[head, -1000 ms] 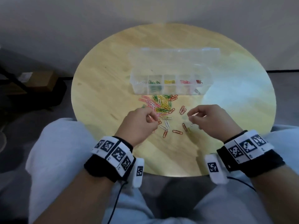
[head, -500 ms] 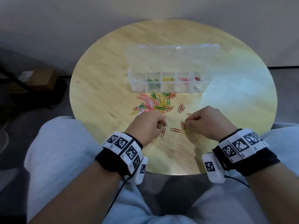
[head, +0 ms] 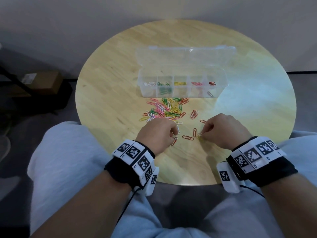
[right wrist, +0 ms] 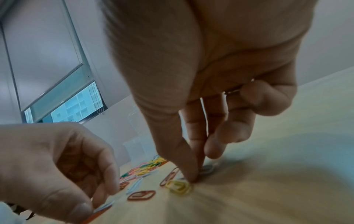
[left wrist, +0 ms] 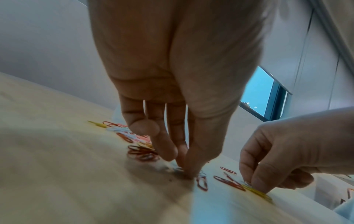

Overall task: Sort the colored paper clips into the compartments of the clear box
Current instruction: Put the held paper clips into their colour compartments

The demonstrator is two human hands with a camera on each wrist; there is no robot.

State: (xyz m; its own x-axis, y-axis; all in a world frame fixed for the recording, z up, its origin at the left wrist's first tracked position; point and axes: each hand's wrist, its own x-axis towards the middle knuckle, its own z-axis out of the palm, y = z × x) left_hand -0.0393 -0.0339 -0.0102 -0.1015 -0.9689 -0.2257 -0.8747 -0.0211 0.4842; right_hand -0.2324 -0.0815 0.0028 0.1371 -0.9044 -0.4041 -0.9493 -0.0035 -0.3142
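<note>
No readable text is found; small characters beside the square coded markers on the wrist bands (head: 135, 158) are seen, perhaps digits, but too blurred.

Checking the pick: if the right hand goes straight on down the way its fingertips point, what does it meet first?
Probably the white clip under the right hand, lying on the table beside a yellow clip; contact may already exist.

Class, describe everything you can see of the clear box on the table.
The clear box is see-through plastic, long and narrow, resting on the round wooden table beyond the loose clips. Its hinged lid lies open behind it. Dividers form a row of compartments holding white, green, yellow, pink and red clips. Neither hand touches it.
</note>
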